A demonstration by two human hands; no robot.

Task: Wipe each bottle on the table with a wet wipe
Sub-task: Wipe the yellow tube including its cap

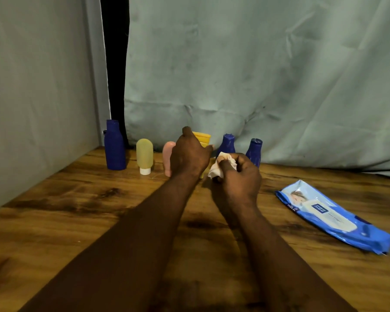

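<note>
Several bottles stand in a row at the back of the wooden table (77, 210). From the left: a tall dark blue bottle (114, 146), a pale yellow tube (144, 156) on its white cap, a pink tube (167, 156), a yellow bottle (202, 138), and two small dark blue bottles (227, 145) (254, 149). My left hand (189, 154) is wrapped around the yellow bottle and hides most of it. My right hand (239, 174) holds a crumpled white wet wipe (221, 164) against that bottle's right side.
A blue pack of wet wipes (331, 216) lies flat on the table at the right. Pale green cloth hangs behind the bottles and along the left side, with a dark gap (116, 64) between the two sheets.
</note>
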